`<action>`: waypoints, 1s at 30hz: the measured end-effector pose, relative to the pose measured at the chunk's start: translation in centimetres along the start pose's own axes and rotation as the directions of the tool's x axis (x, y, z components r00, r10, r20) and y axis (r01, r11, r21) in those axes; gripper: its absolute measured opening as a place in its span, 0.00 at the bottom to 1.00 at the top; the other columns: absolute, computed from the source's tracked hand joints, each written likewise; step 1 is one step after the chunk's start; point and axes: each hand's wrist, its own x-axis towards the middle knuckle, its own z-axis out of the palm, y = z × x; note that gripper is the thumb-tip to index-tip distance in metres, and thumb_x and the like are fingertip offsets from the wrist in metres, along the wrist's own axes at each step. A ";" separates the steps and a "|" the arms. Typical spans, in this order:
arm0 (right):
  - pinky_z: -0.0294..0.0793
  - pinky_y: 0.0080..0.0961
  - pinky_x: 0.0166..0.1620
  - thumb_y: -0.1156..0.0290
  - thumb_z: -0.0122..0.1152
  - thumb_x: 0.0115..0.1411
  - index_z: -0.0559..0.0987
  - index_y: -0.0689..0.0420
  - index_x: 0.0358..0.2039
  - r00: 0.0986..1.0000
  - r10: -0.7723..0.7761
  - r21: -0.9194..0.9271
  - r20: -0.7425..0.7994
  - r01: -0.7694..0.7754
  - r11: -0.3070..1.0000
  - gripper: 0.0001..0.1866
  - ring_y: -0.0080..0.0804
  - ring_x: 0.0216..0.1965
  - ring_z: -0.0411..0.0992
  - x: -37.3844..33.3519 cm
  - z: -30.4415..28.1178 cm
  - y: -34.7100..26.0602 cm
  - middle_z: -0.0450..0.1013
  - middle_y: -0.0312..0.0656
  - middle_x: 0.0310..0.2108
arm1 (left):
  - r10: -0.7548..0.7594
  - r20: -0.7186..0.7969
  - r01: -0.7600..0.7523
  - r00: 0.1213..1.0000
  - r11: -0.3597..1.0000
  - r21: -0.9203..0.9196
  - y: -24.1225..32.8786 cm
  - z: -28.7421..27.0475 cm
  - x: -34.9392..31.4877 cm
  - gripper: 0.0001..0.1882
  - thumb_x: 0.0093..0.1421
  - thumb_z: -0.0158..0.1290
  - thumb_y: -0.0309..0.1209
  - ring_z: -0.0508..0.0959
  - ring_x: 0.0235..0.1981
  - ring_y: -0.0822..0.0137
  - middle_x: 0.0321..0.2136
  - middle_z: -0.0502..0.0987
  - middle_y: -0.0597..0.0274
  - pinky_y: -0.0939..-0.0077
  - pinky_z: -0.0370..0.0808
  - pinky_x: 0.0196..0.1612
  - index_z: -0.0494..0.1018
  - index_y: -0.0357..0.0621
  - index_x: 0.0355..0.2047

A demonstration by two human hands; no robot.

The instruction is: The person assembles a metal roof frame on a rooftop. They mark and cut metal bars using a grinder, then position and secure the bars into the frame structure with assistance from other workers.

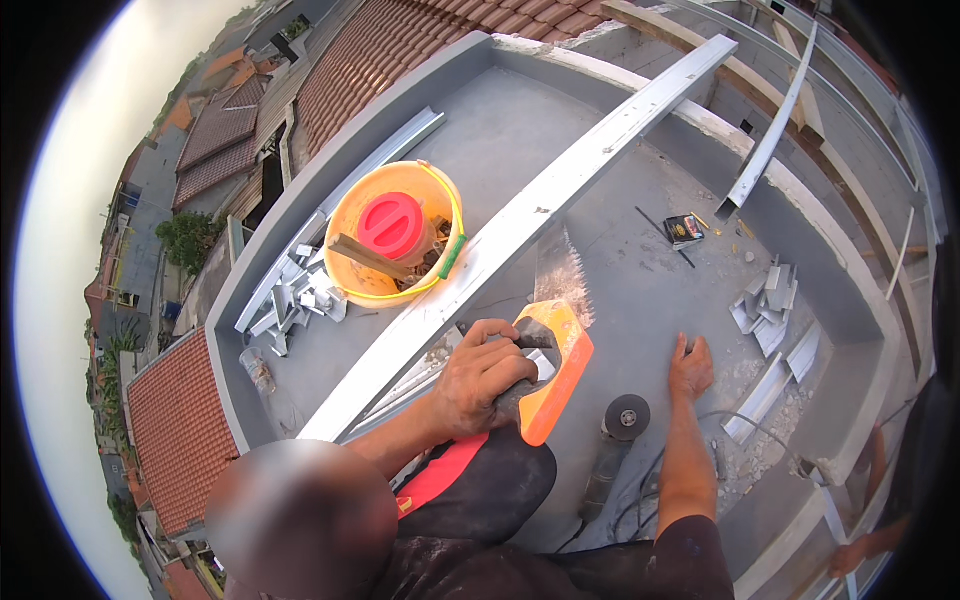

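Observation:
My left hand is wrapped round the orange and black handle of a handsaw. The saw's dusty, toothed blade reaches away from me, beside a long white metal channel that slants across the view. My right hand is low over the grey floor at the right, fingers curled in, with nothing visible in it. Between my arms an angle grinder with a dark disc lies near my leg, its cable trailing behind. Past the channel stands an orange-yellow bucket holding a red-lidded container and a wooden stick.
Metal offcuts lie at the left and right. A small dark pack rests on the floor near a metal strip. A low grey parapet surrounds the area, with rooftops beyond. Another person's hand shows at lower right.

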 end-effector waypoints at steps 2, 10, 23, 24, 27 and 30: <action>0.75 0.51 0.36 0.43 0.60 0.65 0.74 0.54 0.33 0.997 -0.025 -0.009 0.075 0.026 1.000 0.24 0.51 0.38 0.78 -0.2 -0.5 -0.3 0.78 0.45 0.32 | -0.260 -0.231 0.207 0.938 0.951 -0.231 2.8 -3.7 -3.2 0.11 0.61 0.63 0.29 0.77 0.29 0.61 0.23 0.72 0.62 0.61 0.74 0.49 0.70 0.41 0.36; 0.74 0.49 0.42 0.49 0.60 0.67 0.79 0.64 0.33 0.966 -0.091 0.163 0.240 0.052 0.985 0.25 0.59 0.38 0.77 0.5 -4.0 4.1 0.79 0.56 0.34 | -0.828 -0.503 -0.377 0.246 0.397 -0.837 -3.2 -16.0 -11.2 0.15 0.74 0.48 0.40 0.77 0.29 0.67 0.22 0.72 0.65 0.63 0.78 0.43 0.68 0.44 0.34; 0.76 0.44 0.44 0.48 0.60 0.67 0.83 0.64 0.40 0.974 -0.078 0.134 0.212 0.050 0.990 0.26 0.54 0.38 0.80 0.8 -19.5 1.8 0.81 0.56 0.35 | -0.959 -0.283 -0.456 -0.015 0.258 -0.851 -24.5 -16.6 -22.8 0.17 0.74 0.44 0.40 0.72 0.22 0.71 0.15 0.66 0.71 0.56 0.76 0.46 0.64 0.50 0.26; 0.76 0.43 0.44 0.48 0.61 0.67 0.83 0.63 0.40 0.974 -0.073 0.155 0.216 0.039 0.987 0.26 0.53 0.38 0.80 0.7 -20.3 2.1 0.81 0.55 0.34 | -0.966 -0.257 -0.470 -0.009 0.231 -0.852 -24.1 -16.3 -22.7 0.17 0.73 0.44 0.41 0.72 0.22 0.72 0.15 0.66 0.71 0.57 0.76 0.46 0.64 0.51 0.26; 0.76 0.41 0.44 0.49 0.61 0.66 0.83 0.62 0.39 0.976 -0.122 0.189 0.179 0.088 0.978 0.25 0.50 0.37 0.81 0.5 -22.6 1.2 0.82 0.53 0.34 | -0.969 -0.246 -0.468 0.028 0.205 -0.860 -23.2 -17.4 -22.6 0.17 0.73 0.45 0.41 0.72 0.21 0.72 0.14 0.65 0.73 0.54 0.74 0.47 0.65 0.52 0.26; 0.76 0.40 0.44 0.50 0.63 0.65 0.83 0.63 0.39 0.962 -0.250 0.244 0.111 0.217 0.945 0.24 0.44 0.36 0.81 -0.7 -22.3 -5.7 0.81 0.52 0.33 | -0.942 -0.329 -0.491 0.057 0.260 -0.831 -22.9 -20.8 -22.6 0.15 0.73 0.47 0.41 0.73 0.21 0.72 0.14 0.66 0.73 0.51 0.75 0.46 0.66 0.50 0.28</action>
